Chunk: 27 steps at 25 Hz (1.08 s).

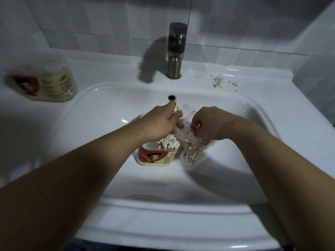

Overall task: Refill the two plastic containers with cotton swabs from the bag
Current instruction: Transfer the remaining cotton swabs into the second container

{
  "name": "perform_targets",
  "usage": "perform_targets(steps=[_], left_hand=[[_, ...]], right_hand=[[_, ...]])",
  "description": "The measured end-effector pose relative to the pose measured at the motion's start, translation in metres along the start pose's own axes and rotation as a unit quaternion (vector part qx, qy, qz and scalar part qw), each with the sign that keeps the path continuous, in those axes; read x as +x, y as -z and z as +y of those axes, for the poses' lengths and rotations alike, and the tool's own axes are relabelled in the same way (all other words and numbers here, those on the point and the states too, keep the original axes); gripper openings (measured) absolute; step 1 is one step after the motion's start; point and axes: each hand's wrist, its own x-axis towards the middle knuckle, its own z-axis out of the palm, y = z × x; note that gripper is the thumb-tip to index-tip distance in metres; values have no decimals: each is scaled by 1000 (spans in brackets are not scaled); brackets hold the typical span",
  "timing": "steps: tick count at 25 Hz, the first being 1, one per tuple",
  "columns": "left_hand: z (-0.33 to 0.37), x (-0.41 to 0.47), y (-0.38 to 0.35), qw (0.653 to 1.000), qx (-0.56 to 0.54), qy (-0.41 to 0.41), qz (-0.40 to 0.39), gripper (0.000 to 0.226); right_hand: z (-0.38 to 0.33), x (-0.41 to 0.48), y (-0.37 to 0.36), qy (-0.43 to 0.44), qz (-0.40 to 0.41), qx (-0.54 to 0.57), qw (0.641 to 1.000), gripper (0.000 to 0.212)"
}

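Faucet (176, 51) behind, second container (43, 84) on the surface at left. In the sink (108, 109), the open container (156, 154) stands beside the bag (192, 149). Left hand (161, 120) curls its fingers round a swab bundle (177, 108); right hand (206, 122) fingers pinch the bag.

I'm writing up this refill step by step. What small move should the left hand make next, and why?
Probably lower the left hand and slip its bunch of swabs into the open container standing in the sink. That hand grips swabs clear of the bag, which the right hand holds beside the container.
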Motion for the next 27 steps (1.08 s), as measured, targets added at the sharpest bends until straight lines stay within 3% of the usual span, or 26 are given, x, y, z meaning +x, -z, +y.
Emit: perform_targets(steps=[3, 6, 13, 19, 27], left_hand=[[4, -2, 1, 997, -71, -15, 2, 15], [6, -2, -2, 997, -69, -14, -12, 25], [9, -4, -2, 993, -116, -8, 14, 17], [14, -6, 1, 992, -123, -31, 2, 16], [7, -5, 1, 999, 26, -2, -43, 24]], right_hand=[[1, 0, 1, -20, 3, 6, 1000, 19], [1, 1, -1, -16, -11, 20, 1000, 21], [-2, -3, 3, -25, -29, 6, 999, 22], [-4, -1, 4, -39, 12, 29, 999, 13], [-1, -5, 5, -20, 23, 73, 997, 7]])
